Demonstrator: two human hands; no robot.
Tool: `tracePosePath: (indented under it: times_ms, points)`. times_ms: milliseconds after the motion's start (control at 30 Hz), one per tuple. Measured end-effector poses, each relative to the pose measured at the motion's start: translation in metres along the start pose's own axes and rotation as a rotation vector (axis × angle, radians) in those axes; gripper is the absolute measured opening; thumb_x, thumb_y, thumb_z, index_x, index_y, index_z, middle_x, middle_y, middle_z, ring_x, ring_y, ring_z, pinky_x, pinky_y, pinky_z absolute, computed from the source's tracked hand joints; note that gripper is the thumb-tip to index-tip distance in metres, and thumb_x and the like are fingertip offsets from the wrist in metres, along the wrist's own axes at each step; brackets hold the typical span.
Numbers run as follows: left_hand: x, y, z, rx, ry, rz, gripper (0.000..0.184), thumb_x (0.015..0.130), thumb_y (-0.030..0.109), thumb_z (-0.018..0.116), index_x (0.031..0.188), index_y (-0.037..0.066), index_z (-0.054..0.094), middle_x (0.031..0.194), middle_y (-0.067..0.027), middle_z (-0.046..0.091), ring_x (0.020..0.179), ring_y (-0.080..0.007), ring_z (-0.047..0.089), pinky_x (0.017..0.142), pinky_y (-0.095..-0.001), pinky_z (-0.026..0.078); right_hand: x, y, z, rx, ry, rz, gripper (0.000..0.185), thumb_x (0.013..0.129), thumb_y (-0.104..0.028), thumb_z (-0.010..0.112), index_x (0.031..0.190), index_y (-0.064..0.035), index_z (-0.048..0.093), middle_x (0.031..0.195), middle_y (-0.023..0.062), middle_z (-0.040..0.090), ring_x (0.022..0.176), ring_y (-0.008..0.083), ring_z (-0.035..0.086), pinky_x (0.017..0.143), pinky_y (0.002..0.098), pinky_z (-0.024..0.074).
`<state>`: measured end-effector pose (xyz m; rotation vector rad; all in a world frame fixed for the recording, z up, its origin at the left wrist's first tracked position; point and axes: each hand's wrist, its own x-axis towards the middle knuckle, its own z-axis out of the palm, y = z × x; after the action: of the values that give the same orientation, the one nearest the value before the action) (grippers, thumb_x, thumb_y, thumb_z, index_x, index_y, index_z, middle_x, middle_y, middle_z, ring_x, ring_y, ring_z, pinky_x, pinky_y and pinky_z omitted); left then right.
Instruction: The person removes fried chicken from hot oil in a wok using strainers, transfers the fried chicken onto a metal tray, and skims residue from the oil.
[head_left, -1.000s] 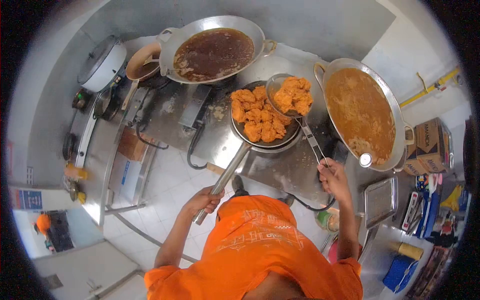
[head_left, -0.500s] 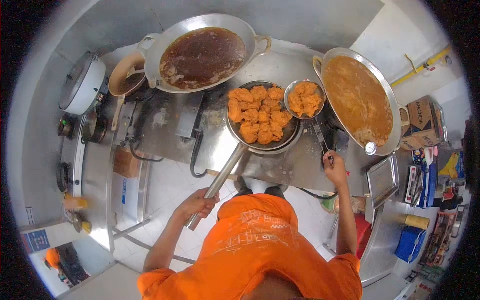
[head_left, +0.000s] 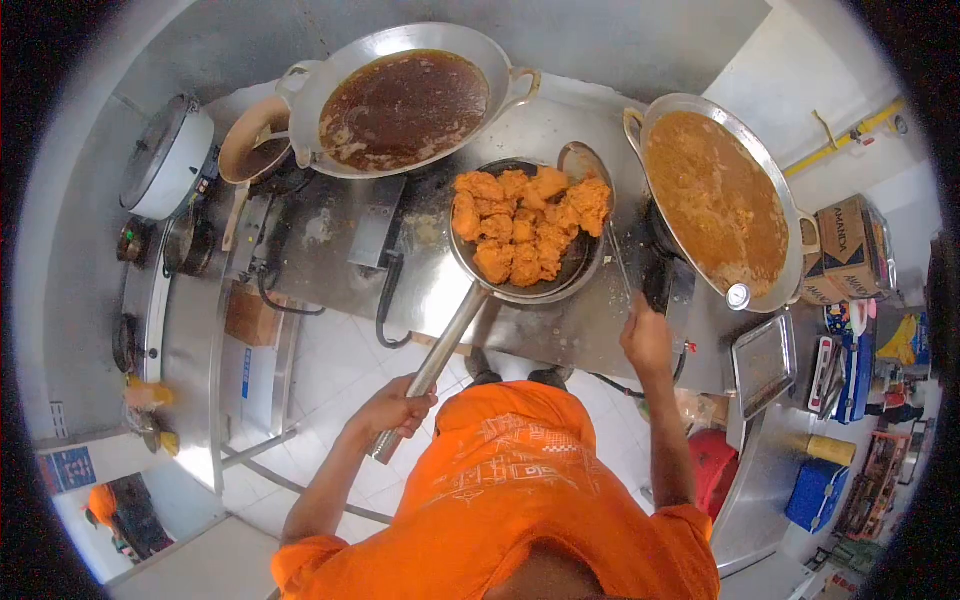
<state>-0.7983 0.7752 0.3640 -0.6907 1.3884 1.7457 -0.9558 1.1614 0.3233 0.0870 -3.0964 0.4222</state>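
My left hand (head_left: 398,410) is wrapped round the thick tubular metal handle of a large round strainer (head_left: 462,262), its wide bowl heaped with browned fried chicken (head_left: 515,232). Under that bowl a second metal rim shows in part. My right hand (head_left: 646,340) is closed on the thin handle of a smaller skimmer (head_left: 582,160), which is tipped on its side at the strainer's right edge. Chicken pieces (head_left: 588,203) lie against the skimmer's lower side, over the strainer. Between the two hands hangs the front of an orange shirt.
A wok of dark oil (head_left: 405,110) stands at the back, and a wok of lighter, foamy oil (head_left: 715,190) with a dial thermometer (head_left: 738,296) at the right. A metal tray (head_left: 763,365), a cardboard box (head_left: 840,250), a saucepan (head_left: 240,150) and a white pot (head_left: 165,165) surround the steel counter (head_left: 325,240).
My right hand has moved slightly left, turning the skimmer over from level to tipped. Its chicken has shifted onto the pile in the strainer. My left hand stays put on its handle.
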Motion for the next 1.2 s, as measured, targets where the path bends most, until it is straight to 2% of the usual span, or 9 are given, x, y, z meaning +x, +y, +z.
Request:
tracePosePath:
  times_ms: [233,333,433,533,733,933,1033,1133,1200]
  points:
    - [0.010,-0.023,0.017,-0.161,-0.070,0.013,0.019,0.090,0.012,0.061,0.103,0.010,0.048,0.058,0.0049,0.040,0.040,-0.0041,0.034,0.036,-0.0205,0.029,-0.015,-0.026,0.046,-0.005,0.010,-0.007,0.060,0.084,-0.005,0.051,0.141,-0.0171,0.042,0.070,0.0204,0.063,0.061,0.0377,0.063,0.055,0.0483,0.0500]
    - [0.013,-0.028,0.024,-0.224,-0.104,0.008,0.018,0.090,0.014,0.061,0.102,0.012,0.048,0.061,0.0042,0.039,0.043,-0.0031,0.033,0.037,-0.0192,0.030,-0.024,-0.050,0.051,-0.015,0.049,-0.057,0.077,0.077,-0.003,0.059,0.148,-0.0183,0.033,0.078,0.0140,0.062,0.062,0.0304,0.063,0.057,0.0421,0.0514]
    - [0.012,-0.025,0.036,-0.214,-0.106,0.013,0.017,0.092,0.019,0.062,0.100,0.013,0.048,0.063,0.0044,0.038,0.044,-0.0034,0.033,0.038,-0.0185,0.030,-0.027,-0.063,0.066,-0.028,0.034,-0.051,0.084,0.077,-0.004,0.062,0.150,-0.0195,0.026,0.080,0.0134,0.061,0.059,0.0290,0.063,0.053,0.0395,0.0512]
    - [0.014,-0.027,0.037,-0.212,-0.103,0.030,0.017,0.093,0.019,0.062,0.099,0.012,0.048,0.063,0.0047,0.039,0.044,-0.0035,0.034,0.038,-0.0184,0.031,-0.035,-0.070,0.083,-0.034,-0.002,-0.076,0.081,0.079,-0.001,0.055,0.151,-0.0227,0.026,0.079,0.0144,0.061,0.057,0.0325,0.061,0.053,0.0424,0.0498]
    - [0.012,-0.030,0.035,-0.218,-0.132,0.082,0.019,0.090,0.016,0.062,0.103,0.011,0.049,0.065,0.0052,0.042,0.045,-0.0024,0.035,0.038,-0.0184,0.032,-0.035,-0.057,0.106,-0.070,-0.010,-0.094,0.082,0.079,-0.001,0.055,0.151,-0.0260,0.025,0.078,0.0127,0.060,0.056,0.0316,0.061,0.050,0.0394,0.0500]
    - [0.033,-0.052,0.023,-0.200,-0.166,0.133,0.019,0.092,0.014,0.060,0.105,0.010,0.047,0.065,0.0033,0.043,0.044,-0.0033,0.036,0.037,-0.0185,0.032,-0.021,-0.061,0.062,-0.090,0.016,-0.113,0.082,0.078,0.000,0.055,0.150,-0.0257,0.027,0.079,0.0134,0.062,0.061,0.0329,0.062,0.055,0.0412,0.0510]
    - [0.048,-0.061,0.016,-0.186,-0.170,0.147,0.020,0.091,0.013,0.061,0.104,0.010,0.046,0.065,0.0031,0.043,0.043,-0.0034,0.036,0.037,-0.0192,0.032,-0.013,-0.043,0.067,0.139,0.084,-0.145,0.080,0.077,-0.004,0.060,0.148,-0.0266,0.032,0.078,0.0160,0.061,0.068,0.0338,0.064,0.061,0.0423,0.0512]
    - [0.064,-0.067,0.007,-0.179,-0.179,0.139,0.022,0.091,0.013,0.062,0.104,0.010,0.045,0.063,0.0032,0.042,0.042,-0.0036,0.036,0.037,-0.0198,0.032,-0.005,-0.034,0.056,0.302,0.055,-0.119,0.076,0.078,0.001,0.056,0.146,-0.0244,0.037,0.083,0.0175,0.064,0.070,0.0370,0.063,0.064,0.0422,0.0506]
    - [0.068,-0.067,0.003,-0.188,-0.187,0.126,0.022,0.091,0.013,0.062,0.104,0.010,0.044,0.061,0.0034,0.042,0.042,-0.0037,0.035,0.037,-0.0203,0.032,-0.003,-0.039,0.036,0.372,0.018,-0.073,0.075,0.079,0.004,0.054,0.146,-0.0243,0.038,0.096,0.0189,0.065,0.077,0.0383,0.065,0.070,0.0416,0.0513]
